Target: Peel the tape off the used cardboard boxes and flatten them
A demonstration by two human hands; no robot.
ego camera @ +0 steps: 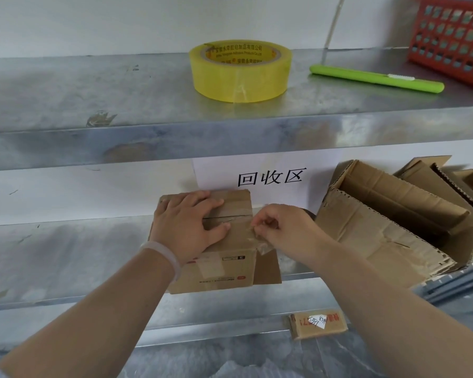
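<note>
**Peeling tape from a small box**

The box (216, 249) sits on the middle shelf (66, 255). The left hand (189, 225) lies spread flat on its lid; the right hand (273, 227) pinches the tape (257, 238) at the corner. Light, stiff cardboard likely; thin tape may tear, so grip its loose end.

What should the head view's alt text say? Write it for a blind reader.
A left hand presses flat on a small taped box on a metal shelf while the right hand pinches the tape at its right edge. Opened boxes lie to the right; a yellow tape roll, green knife and red basket sit on the shelf above.
</note>
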